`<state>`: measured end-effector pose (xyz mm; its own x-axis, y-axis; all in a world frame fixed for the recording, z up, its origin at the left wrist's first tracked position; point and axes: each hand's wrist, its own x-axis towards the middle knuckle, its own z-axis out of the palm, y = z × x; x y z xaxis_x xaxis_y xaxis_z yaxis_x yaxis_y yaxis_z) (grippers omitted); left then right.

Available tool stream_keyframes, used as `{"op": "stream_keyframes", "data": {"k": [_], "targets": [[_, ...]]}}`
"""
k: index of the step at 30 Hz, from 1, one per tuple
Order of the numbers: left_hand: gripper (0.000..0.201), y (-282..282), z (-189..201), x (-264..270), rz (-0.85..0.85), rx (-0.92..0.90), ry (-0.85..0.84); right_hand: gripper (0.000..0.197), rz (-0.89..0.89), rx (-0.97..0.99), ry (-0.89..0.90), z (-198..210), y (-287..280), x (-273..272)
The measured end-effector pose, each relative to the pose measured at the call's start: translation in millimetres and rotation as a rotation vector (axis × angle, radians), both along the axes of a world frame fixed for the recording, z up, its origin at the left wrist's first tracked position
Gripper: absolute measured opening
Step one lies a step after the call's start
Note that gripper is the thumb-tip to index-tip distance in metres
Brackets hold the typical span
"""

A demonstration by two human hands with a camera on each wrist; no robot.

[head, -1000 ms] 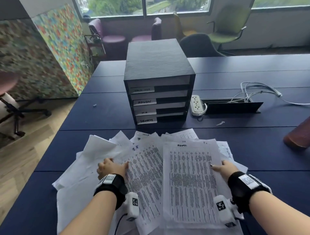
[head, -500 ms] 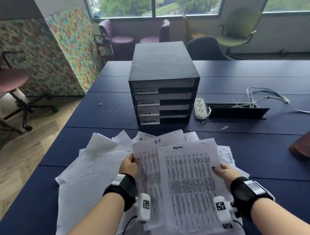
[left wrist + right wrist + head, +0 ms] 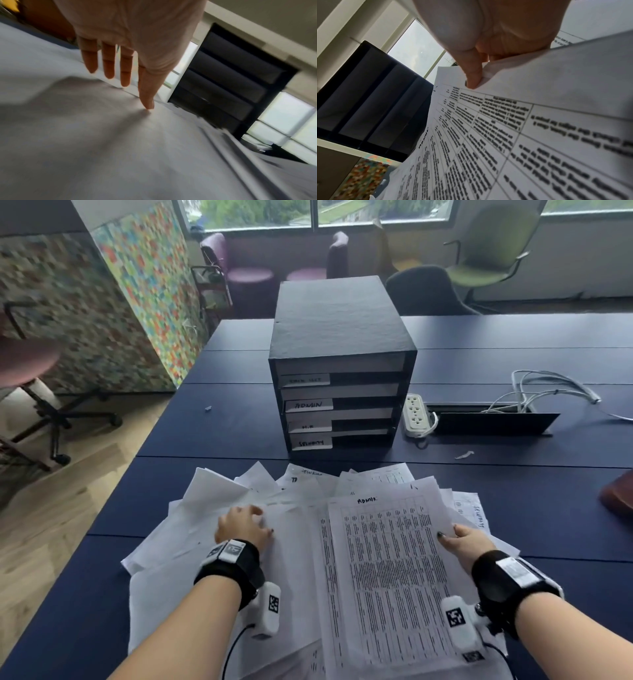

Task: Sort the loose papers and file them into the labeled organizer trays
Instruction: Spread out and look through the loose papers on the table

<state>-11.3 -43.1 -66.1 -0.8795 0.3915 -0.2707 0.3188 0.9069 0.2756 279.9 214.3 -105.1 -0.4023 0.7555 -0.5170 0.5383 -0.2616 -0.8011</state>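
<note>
The left hand has let go of the sheet it was holding half a second ago and now presses flat, fingers straight, on blank loose papers. The right hand still pinches the "ADMIN" sheet, ready for the organizer beyond the fingertips. The top tray label is unreadable.

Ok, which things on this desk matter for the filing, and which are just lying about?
For the job:
- loose papers
- ADMIN-marked sheet, pinched by the right hand
- left hand, flat on the papers
- labeled organizer

Lying about:
- power strip
- white cables
- paper scrap
</note>
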Motion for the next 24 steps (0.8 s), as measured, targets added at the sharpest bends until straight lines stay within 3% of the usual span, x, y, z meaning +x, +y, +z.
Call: {"op": "stream_keyframes", "data": {"k": [2,6,12,15,17,24], "targets": [[0.042,-9.6,-1.7,-10.9,0.057,-0.059,-0.028,0.024,0.003,0.02,-0.03,-6.8,0.6,-0.9],[0.055,-15.5,-7.0,-18.2,-0.047,-0.143,-0.081,0.019,-0.01,0.04,-0.076,-16.1,2.9,-0.3],[0.041,-12.9,-6.8,-16.2,-0.171,-0.181,-0.176,0.013,-0.02,0.026,-0.076,-15.1,1.1,0.3],[0.042,-8.0,-2.7,-20.8,-0.168,-0.029,-0.218,0.019,-0.018,0.015,-0.079,-13.2,-0.9,1.5],[0.027,-0.2,12.3,-25.3,-0.145,0.094,-0.207,0.016,-0.018,0.008,-0.087,-11.5,-1.6,2.1],[0.01,31.0,102.5,-26.2,-0.093,0.684,-0.049,0.015,-0.048,0.031,-0.083,-15.9,-1.8,6.0]]}}
